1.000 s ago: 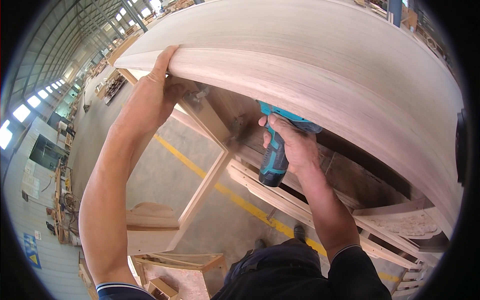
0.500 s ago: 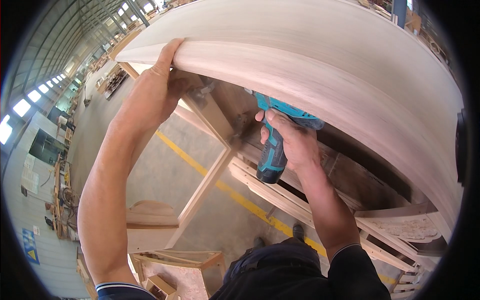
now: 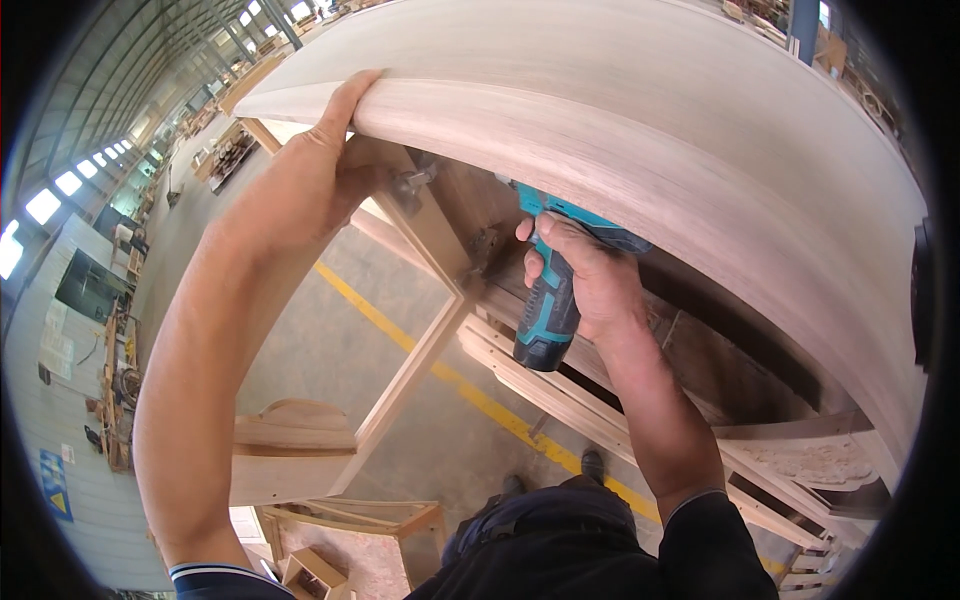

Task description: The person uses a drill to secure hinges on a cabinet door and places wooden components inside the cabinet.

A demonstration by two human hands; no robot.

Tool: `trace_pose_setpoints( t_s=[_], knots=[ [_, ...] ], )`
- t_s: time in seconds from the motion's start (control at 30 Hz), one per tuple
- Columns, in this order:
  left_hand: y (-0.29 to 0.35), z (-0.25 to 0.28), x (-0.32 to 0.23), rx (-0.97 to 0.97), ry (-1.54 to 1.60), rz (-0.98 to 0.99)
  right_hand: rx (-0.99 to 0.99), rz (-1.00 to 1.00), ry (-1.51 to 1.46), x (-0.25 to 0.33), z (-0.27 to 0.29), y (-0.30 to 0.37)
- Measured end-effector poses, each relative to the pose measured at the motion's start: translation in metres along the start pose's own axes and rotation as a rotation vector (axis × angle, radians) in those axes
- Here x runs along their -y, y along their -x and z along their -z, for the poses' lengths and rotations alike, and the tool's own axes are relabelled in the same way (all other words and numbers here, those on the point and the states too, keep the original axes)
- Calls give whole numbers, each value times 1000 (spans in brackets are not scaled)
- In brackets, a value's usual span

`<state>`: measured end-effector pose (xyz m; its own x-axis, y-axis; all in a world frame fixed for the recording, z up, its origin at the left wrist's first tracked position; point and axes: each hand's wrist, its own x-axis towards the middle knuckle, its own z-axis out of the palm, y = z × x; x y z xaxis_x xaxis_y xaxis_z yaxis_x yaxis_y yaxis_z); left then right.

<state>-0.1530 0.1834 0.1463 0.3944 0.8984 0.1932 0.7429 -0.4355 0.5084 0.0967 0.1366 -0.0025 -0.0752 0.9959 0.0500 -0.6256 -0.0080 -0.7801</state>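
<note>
My right hand (image 3: pixel 595 275) is wrapped round the grip of a teal and black cordless drill (image 3: pixel 548 325). The drill's body is tucked under the front edge of a pale wooden top (image 3: pixel 640 180), and its tip is hidden in shadow there. At the left end of that rounded edge, my left hand (image 3: pixel 325 175) has its thumb over the top and its fingers curled beneath, gripping it. Near those fingers, a metal hinge (image 3: pixel 412 180) sits on an open wooden cabinet door (image 3: pixel 420 215). Behind the door lies the dark cabinet interior (image 3: pixel 690 350).
A wooden frame rail (image 3: pixel 400 400) slopes down from the cabinet to a curved wooden piece (image 3: pixel 295 430). At lower left stands a wooden stand (image 3: pixel 400 530) holding a small wooden box (image 3: pixel 315 572). A yellow line (image 3: pixel 480 400) crosses the concrete floor.
My left forearm has swung slightly outward to the left, with its grip on the edge kept. The drill has shifted a little downward and stays in my right hand.
</note>
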Motion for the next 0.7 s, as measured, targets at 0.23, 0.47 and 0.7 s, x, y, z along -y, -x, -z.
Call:
trace_pose_setpoints(
  t_s=[0.23,0.47,0.7],
  knots=[
    [4,8,-29,89,-74,216,19,-108,3,9,-6,5],
    [7,4,-33,42,-114,215,41,-115,-39,3,1,3],
    [4,3,-38,57,-94,234,71,-162,-154,4,1,2]
  ],
)
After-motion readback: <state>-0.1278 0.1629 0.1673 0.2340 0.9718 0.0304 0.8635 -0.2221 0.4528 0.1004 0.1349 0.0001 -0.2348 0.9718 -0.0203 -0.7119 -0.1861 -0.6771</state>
